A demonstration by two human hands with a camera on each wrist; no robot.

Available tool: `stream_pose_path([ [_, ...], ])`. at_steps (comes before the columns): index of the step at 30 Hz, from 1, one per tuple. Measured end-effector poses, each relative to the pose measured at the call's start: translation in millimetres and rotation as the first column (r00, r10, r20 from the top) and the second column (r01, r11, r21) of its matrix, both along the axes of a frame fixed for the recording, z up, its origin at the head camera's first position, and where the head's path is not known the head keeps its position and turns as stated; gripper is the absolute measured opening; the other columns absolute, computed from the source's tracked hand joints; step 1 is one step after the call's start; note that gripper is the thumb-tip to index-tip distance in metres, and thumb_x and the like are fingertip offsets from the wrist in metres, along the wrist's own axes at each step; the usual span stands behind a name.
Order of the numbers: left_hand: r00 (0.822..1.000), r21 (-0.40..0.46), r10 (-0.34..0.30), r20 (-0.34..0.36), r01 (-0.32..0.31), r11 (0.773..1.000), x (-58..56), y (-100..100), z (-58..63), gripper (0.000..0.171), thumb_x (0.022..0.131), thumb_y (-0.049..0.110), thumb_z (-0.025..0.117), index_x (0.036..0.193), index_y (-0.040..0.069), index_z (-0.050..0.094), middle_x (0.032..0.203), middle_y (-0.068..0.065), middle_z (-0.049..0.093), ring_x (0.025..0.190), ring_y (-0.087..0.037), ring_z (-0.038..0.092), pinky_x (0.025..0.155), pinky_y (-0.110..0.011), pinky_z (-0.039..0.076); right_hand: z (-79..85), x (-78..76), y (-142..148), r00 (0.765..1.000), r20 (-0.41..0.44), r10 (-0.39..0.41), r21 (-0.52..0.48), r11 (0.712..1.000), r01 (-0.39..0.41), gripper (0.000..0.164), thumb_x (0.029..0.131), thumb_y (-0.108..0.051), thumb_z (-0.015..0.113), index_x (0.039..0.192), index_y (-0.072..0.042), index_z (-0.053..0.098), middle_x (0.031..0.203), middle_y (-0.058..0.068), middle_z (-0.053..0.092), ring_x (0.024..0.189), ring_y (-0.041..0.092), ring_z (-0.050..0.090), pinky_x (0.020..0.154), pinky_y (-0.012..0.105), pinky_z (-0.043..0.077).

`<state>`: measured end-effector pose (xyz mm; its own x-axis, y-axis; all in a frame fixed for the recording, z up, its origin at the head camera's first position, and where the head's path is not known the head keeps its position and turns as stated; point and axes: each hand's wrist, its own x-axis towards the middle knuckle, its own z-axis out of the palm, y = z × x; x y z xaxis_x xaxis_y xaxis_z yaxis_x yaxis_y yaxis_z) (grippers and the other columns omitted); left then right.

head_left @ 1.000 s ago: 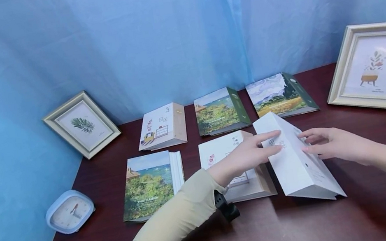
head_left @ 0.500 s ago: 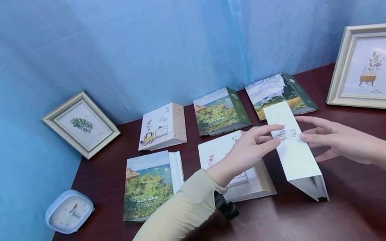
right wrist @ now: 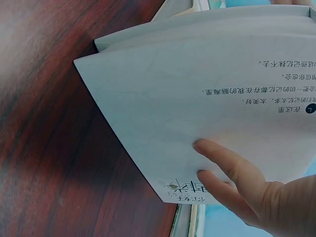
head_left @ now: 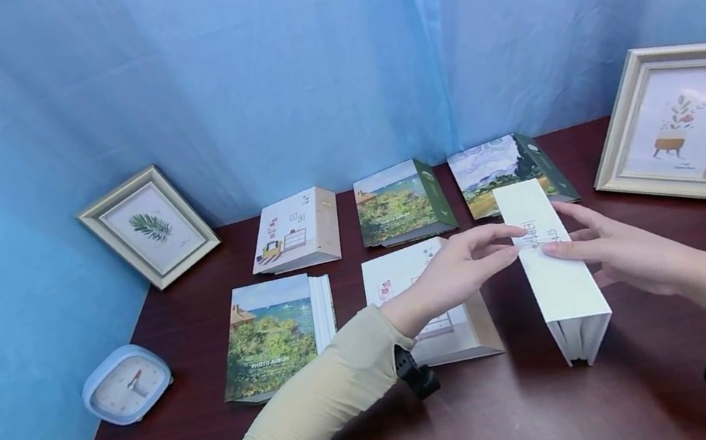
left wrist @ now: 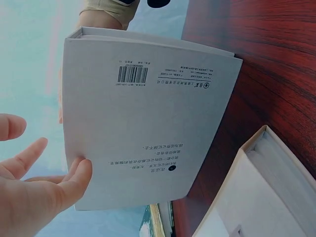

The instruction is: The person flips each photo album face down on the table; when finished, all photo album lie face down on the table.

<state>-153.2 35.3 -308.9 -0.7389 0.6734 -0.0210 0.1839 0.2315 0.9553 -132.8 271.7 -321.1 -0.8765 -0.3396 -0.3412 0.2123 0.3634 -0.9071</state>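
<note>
A thick white photo album stands on its page edges, its spine facing up, in the head view. My left hand is at its left side, fingers extended; a fingertip touches the barcoded cover in the left wrist view, while the thumb is off it. From the right, my right hand grips the album, thumb over the spine and fingers against the cover. Two of those fingers press that white cover in the right wrist view; the thumb is hidden there. Left of this album lies another white album, partly behind my left hand.
A landscape album lies front left. Along the back lie a white album, a garden-cover album and a field-painting album. Picture frames stand at both sides, the right frame larger. A blue clock stands far left.
The white album has gone from leaning to upright with its spine on top, and has shifted right. My right hand's thumb has come over the spine; the left hand has barely moved.
</note>
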Motion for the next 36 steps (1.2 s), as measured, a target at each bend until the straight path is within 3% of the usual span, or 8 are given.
stream_pose_path([
  [5, 1.000, -0.005, 0.009, -0.018, -0.009, 1.000, -1.2, -0.5, 1.0, 0.032, 0.096, 0.021, 0.056, 0.128, 0.015, 0.060, 0.135, 0.001, 0.055, 0.114, -0.003, 0.057, 0.092, -0.017, 0.045, 1.8, -1.7, -2.9, 1.000, 0.024, -0.008, -0.044, 0.999, 0.009, 0.086, 0.101, -0.029, 0.045, 0.148, -0.018, -0.026, 0.134, 0.034, 0.029, 0.092, 0.015, 0.064, 0.076, 0.041, 0.055],
  [9, 1.000, -0.037, 0.015, -0.011, -0.016, 0.999, -1.4, -1.2, 1.0, 0.033, 0.096, 0.022, 0.056, 0.128, 0.016, 0.061, 0.143, 0.002, 0.047, 0.123, -0.004, 0.050, 0.095, -0.018, 0.043, 2.4, -2.9, -4.3, 0.999, 0.035, -0.004, -0.057, 0.998, 0.006, 0.085, 0.101, -0.029, 0.043, 0.147, -0.018, -0.028, 0.128, 0.026, 0.040, 0.091, 0.012, 0.064, 0.077, 0.040, 0.054],
  [12, 1.000, -0.061, -0.019, 0.003, 0.019, 0.998, -1.1, -1.1, -2.1, 0.037, 0.096, 0.025, 0.056, 0.133, 0.018, 0.057, 0.150, 0.006, 0.038, 0.126, -0.005, 0.048, 0.096, -0.018, 0.042, 1.6, -2.5, -2.3, 0.999, 0.032, -0.008, -0.056, 0.998, 0.009, 0.085, 0.102, -0.028, 0.043, 0.146, -0.017, -0.029, 0.126, 0.023, 0.043, 0.090, 0.010, 0.064, 0.076, 0.039, 0.055],
  [15, 0.997, -0.072, -0.075, 0.018, 0.076, 0.995, -1.0, -0.1, -9.0, 0.043, 0.097, 0.026, 0.055, 0.139, 0.023, 0.049, 0.150, 0.010, 0.036, 0.121, -0.007, 0.052, 0.094, -0.019, 0.044, -0.1, -2.1, 1.3, 1.000, 0.027, -0.013, -0.059, 0.998, 0.014, 0.084, 0.102, -0.028, 0.043, 0.147, -0.016, -0.028, 0.123, 0.018, 0.046, 0.090, 0.010, 0.065, 0.076, 0.039, 0.055],
  [21, 0.989, -0.070, -0.149, -0.005, 0.149, 0.986, 0.3, 4.3, -23.5, 0.058, 0.095, 0.021, 0.058, 0.147, 0.032, 0.034, 0.151, 0.011, 0.033, 0.129, -0.018, 0.048, 0.094, -0.020, 0.045, -3.0, -3.2, 10.7, 1.000, 0.025, -0.014, -0.069, 0.997, 0.016, 0.083, 0.102, -0.026, 0.043, 0.148, -0.014, -0.025, 0.119, 0.012, 0.048, 0.091, 0.012, 0.065, 0.076, 0.041, 0.055],
  [28, 0.965, -0.064, -0.253, -0.066, 0.249, 0.966, 2.8, 13.9, -35.7, 0.081, 0.092, 0.013, 0.062, 0.152, 0.034, 0.014, 0.157, 0.016, 0.014, 0.141, -0.002, 0.018, 0.107, -0.026, 0.037, -5.5, -3.7, 24.0, 0.999, 0.038, -0.033, -0.074, 0.997, 0.036, 0.082, 0.101, -0.025, 0.044, 0.149, -0.014, -0.022, 0.111, 0.000, 0.054, 0.091, 0.015, 0.067, 0.075, 0.044, 0.055],
  [31, 0.962, -0.070, -0.266, -0.053, 0.262, 0.963, 5.4, 18.0, -39.5, 0.094, 0.087, 0.012, 0.069, 0.152, 0.039, 0.006, 0.158, 0.016, 0.005, 0.143, -0.001, 0.006, 0.108, -0.028, 0.036, -7.6, -2.8, 27.1, 0.999, 0.038, -0.037, -0.075, 0.996, 0.040, 0.083, 0.102, -0.026, 0.044, 0.148, -0.014, -0.024, 0.117, 0.004, 0.049, 0.092, 0.014, 0.066, 0.076, 0.043, 0.055],
  [36, 0.959, -0.127, -0.267, -0.091, 0.254, 0.959, 9.1, 25.6, -42.5, 0.110, 0.079, 0.014, 0.077, 0.150, 0.042, -0.002, 0.159, 0.008, -0.005, 0.144, -0.003, 0.000, 0.106, -0.026, 0.037, -9.6, -0.1, 31.8, 0.998, 0.040, -0.058, -0.067, 0.996, 0.060, 0.082, 0.102, -0.027, 0.042, 0.148, -0.014, -0.025, 0.119, 0.002, 0.045, 0.092, 0.011, 0.065, 0.076, 0.040, 0.055],
])
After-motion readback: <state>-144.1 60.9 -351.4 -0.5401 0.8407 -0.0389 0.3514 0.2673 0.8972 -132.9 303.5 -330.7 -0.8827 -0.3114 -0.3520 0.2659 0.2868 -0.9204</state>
